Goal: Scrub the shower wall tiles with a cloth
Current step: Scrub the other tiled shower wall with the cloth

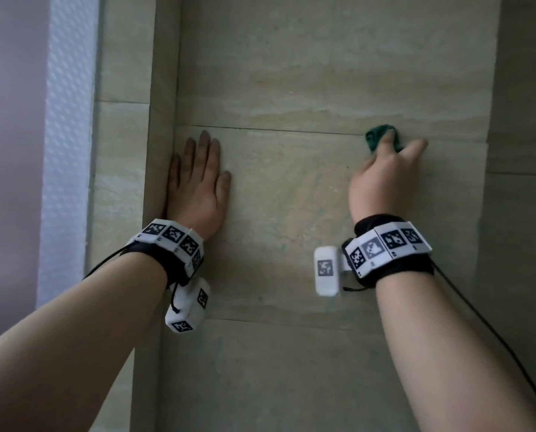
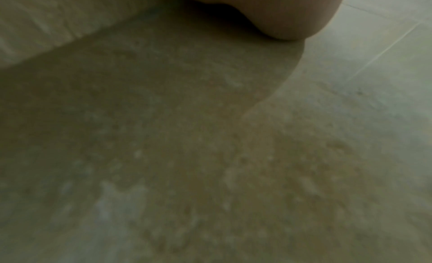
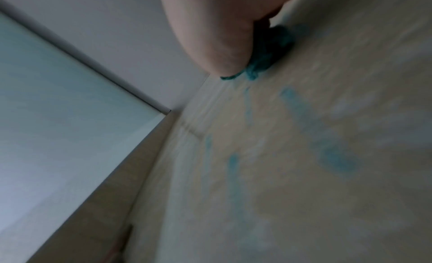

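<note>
Basically: beige stone-look wall tiles (image 1: 291, 213) fill the view, with faint teal smears below the scrub zone, so cleaning looks unfinished. Left hand (image 1: 198, 188) lies flat on the tile beside the inner corner, fingers straight, holding nothing; likely a brace for leaning in. Right hand (image 1: 382, 185) has its fingers curled round a bunched dark green cloth (image 1: 377, 137) and presses it to the wall right at the horizontal grout line (image 1: 276, 130), toward the tile's right edge.
</note>
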